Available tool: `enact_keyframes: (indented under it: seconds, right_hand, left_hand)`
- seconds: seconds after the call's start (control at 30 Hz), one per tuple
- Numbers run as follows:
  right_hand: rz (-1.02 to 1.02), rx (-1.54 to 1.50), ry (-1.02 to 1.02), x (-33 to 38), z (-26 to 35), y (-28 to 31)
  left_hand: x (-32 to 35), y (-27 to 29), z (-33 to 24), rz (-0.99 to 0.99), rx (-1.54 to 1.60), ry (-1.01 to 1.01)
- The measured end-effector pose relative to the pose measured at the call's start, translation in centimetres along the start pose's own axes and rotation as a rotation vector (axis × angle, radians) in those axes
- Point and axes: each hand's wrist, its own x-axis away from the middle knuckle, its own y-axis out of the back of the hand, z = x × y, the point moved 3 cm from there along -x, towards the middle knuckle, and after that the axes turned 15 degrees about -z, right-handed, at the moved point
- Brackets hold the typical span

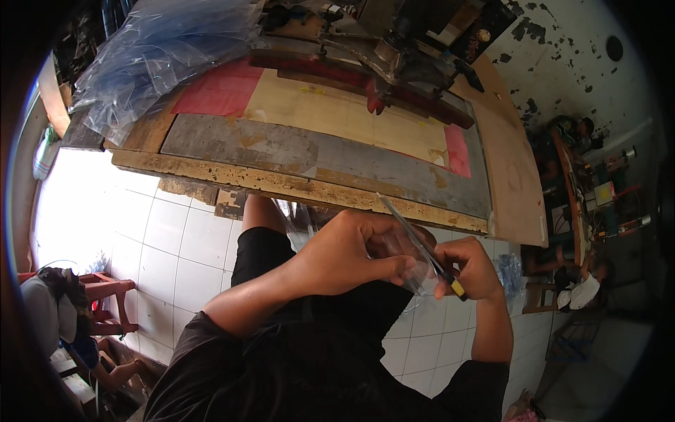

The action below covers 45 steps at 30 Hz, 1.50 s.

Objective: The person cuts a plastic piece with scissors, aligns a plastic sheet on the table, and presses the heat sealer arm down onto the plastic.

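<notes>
My left hand (351, 253) pinches a piece of clear plastic film (415, 271) in front of my chest. My right hand (474, 266) grips a thin metal tool with a black and yellow handle (422, 243), its blade slanting up to the left across the film. Both hands meet just below the front edge of a worn wooden workbench (295, 184). My dark shirt and shorts fill the lower middle.
On the bench lie a grey board (267, 149), a pale panel with red patches (337, 112), a heap of clear plastic bags (155, 56) at the far left and a dark metal machine (401, 49) at the back. White floor tiles, a red stool (105, 295) at the left, cluttered shelves at the right.
</notes>
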Motion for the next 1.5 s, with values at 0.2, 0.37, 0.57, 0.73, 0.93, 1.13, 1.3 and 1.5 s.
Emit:
enact_keyframes:
  seconds: [0.2, 0.37, 0.57, 0.73, 0.93, 1.13, 1.3, 1.5]
  right_hand:
    - [-0.041, -0.106, -0.115, 0.3, 0.1, 0.4]
    - [-0.105, -0.336, -0.272, 1.1, -0.4, 0.9]
    - [-0.079, -0.295, -0.197, 0.9, -0.4, 0.2]
    - [-0.046, -0.213, -0.125, 0.8, -0.9, 0.1]
    - [0.029, -0.192, -0.096, 0.4, -0.8, -0.2]
    - [0.044, -0.177, -0.085, 0.7, -0.7, -1.1]
    - [-0.009, -0.134, -0.08, 0.7, -0.2, -1.3]
    - [-0.037, -0.115, -0.071, 1.0, -0.3, -1.1]
  left_hand:
    - [-0.2, -0.1, 0.4, 0.008, 0.019, -0.045]
    - [-0.2, 0.3, 0.8, -0.002, 0.071, -0.043]
    - [-0.6, 0.3, 1.4, 0.018, 0.086, -0.061]
    - [-0.7, 0.0, 1.5, -0.001, 0.235, 0.024]
    - [-0.5, 0.1, 1.4, -0.026, 0.255, 0.029]
    - [-0.5, 0.0, 0.7, -0.044, 0.148, -0.035]
    - [-0.6, -0.1, 0.7, -0.067, 0.117, -0.043]
    - [-0.6, -0.1, 0.9, -0.074, 0.113, -0.031]
